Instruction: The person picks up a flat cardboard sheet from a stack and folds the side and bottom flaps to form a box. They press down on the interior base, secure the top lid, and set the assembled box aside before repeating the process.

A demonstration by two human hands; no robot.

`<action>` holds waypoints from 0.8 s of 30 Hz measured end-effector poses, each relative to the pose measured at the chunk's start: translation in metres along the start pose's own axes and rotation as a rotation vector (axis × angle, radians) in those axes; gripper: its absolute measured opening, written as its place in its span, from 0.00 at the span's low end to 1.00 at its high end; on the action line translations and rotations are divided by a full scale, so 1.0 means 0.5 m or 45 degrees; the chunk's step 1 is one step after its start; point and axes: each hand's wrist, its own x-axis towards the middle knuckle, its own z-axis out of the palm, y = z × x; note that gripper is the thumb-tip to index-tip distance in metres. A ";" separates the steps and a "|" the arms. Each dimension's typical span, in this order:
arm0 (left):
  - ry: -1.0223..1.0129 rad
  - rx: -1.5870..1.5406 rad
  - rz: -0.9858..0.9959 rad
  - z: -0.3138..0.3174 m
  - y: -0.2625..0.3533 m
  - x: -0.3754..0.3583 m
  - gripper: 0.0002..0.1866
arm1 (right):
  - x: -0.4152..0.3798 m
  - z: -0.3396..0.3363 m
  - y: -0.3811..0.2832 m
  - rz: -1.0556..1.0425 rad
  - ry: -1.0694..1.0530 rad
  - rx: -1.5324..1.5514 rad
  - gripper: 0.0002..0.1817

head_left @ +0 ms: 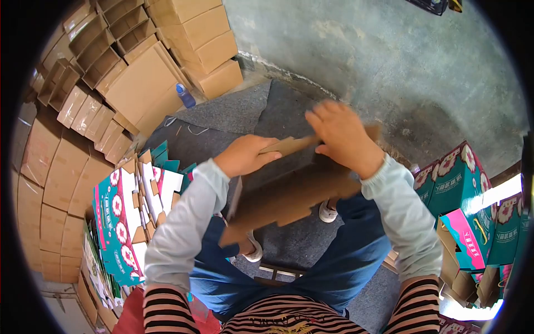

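A brown cardboard piece [289,192] with folded flaps lies across my lap area, between my knees and hands, blurred by motion. My left hand [245,156] pinches its upper flap at the left, thumb on the near side. My right hand [342,133] is over the upper right part of the cardboard, its fingers bent and smeared by motion; whether they grip the flap cannot be made out.
Flat printed cartons [125,222] stand stacked at my left, printed teal boxes [450,183] at my right. Brown boxes [206,44] pile up at the back left, near a blue bottle [185,96]. A grey wall [361,50] rises ahead.
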 end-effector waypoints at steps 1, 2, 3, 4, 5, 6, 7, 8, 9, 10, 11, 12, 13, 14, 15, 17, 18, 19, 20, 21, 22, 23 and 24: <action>-0.095 0.042 0.038 -0.027 0.018 0.015 0.19 | -0.001 0.017 -0.007 0.071 -0.391 0.171 0.15; -0.126 0.134 -0.029 -0.046 0.026 0.031 0.19 | 0.000 0.034 -0.016 0.136 -0.784 0.344 0.14; -0.158 0.226 -0.099 -0.063 0.030 0.044 0.20 | -0.003 0.048 -0.022 0.153 -0.767 0.384 0.14; -0.186 0.321 -0.173 -0.082 0.034 0.043 0.20 | -0.008 0.060 -0.022 0.166 -0.747 0.423 0.14; 0.179 0.411 -0.100 -0.103 0.044 0.027 0.21 | -0.013 0.071 -0.021 0.178 -0.726 0.465 0.14; 0.540 0.504 -0.017 -0.126 0.053 0.010 0.23 | -0.018 0.078 -0.021 0.267 -0.750 0.516 0.15; 0.894 0.592 0.079 -0.140 0.057 -0.007 0.24 | -0.029 0.083 -0.021 0.367 -0.774 0.567 0.15; 1.061 0.627 -0.111 -0.144 0.052 -0.041 0.32 | -0.041 0.088 -0.020 0.471 -0.798 0.615 0.16; 1.144 0.516 -0.278 -0.127 0.054 -0.076 0.36 | -0.053 0.098 -0.019 0.560 -0.841 0.713 0.17; 1.220 0.395 -0.443 -0.097 0.055 -0.106 0.39 | -0.070 0.113 -0.022 0.678 -0.826 0.930 0.17; 1.179 0.296 -0.558 -0.043 0.027 -0.124 0.42 | -0.087 0.131 -0.029 0.791 -0.807 1.145 0.17; 1.139 0.197 -0.674 0.017 -0.016 -0.140 0.44 | -0.096 0.138 -0.037 0.898 -0.784 1.360 0.17; 1.076 -0.037 -0.777 0.077 -0.045 -0.143 0.42 | -0.086 0.115 -0.050 1.010 -0.886 1.451 0.18; 1.006 -0.272 -0.875 0.119 -0.059 -0.139 0.41 | -0.097 0.128 -0.062 1.074 -0.857 1.562 0.18; 0.876 -0.349 -0.800 0.134 -0.058 -0.135 0.39 | -0.117 0.158 -0.076 1.142 -0.829 1.673 0.17; 0.602 -0.497 -0.639 0.157 -0.055 -0.128 0.36 | -0.149 0.188 -0.089 1.288 -0.745 1.858 0.17; 0.566 -0.428 -0.642 0.165 -0.060 -0.123 0.37 | -0.164 0.194 -0.094 1.366 -0.693 1.934 0.17; 0.528 -0.359 -0.644 0.165 -0.061 -0.113 0.38 | -0.179 0.201 -0.097 1.445 -0.637 2.011 0.16; 0.491 -0.287 -0.643 0.166 -0.060 -0.106 0.39 | -0.193 0.212 -0.089 1.457 -0.607 1.991 0.16; 0.503 -0.258 -0.620 0.173 -0.052 -0.106 0.41 | -0.205 0.225 -0.073 1.470 -0.573 1.971 0.15; 0.510 -0.228 -0.590 0.164 -0.018 -0.105 0.42 | -0.216 0.237 -0.057 1.487 -0.533 1.948 0.14; 0.516 -0.201 -0.558 0.167 0.006 -0.103 0.43 | -0.226 0.249 -0.045 1.493 -0.546 1.867 0.15; 0.462 -0.095 -0.531 0.182 0.018 -0.098 0.44 | -0.231 0.263 -0.030 1.491 -0.559 1.786 0.16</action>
